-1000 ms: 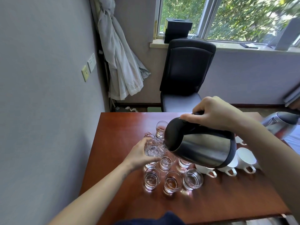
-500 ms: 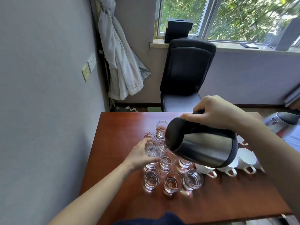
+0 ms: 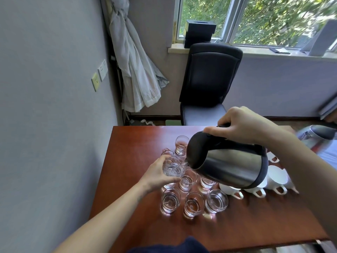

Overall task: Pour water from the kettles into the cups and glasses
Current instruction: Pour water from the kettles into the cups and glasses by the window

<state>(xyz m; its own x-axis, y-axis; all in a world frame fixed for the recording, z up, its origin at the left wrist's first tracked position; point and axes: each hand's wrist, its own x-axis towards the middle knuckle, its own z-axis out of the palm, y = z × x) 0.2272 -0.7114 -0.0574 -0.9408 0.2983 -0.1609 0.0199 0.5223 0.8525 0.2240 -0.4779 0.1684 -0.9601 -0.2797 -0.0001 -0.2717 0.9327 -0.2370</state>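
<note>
My right hand (image 3: 244, 126) grips the black handle of a steel kettle (image 3: 229, 166), which is tilted far over to the left with its spout at the rim of a clear glass (image 3: 174, 166). My left hand (image 3: 156, 174) holds that glass lifted above the table, and water shows inside it. Several more clear glasses (image 3: 193, 203) stand in rows on the red-brown table (image 3: 138, 141) below. White cups (image 3: 276, 177) with handles stand to the right, partly hidden behind the kettle. A second steel kettle (image 3: 318, 135) is at the right edge.
A grey wall runs close along the table's left side. A black chair (image 3: 209, 79) stands behind the far edge, under a windowsill with a black box (image 3: 199, 34). A pale cloth (image 3: 135, 66) hangs in the corner.
Hardly anything has moved: the kettle stays tilted over the held glass, and the water in the glass looks slightly higher.
</note>
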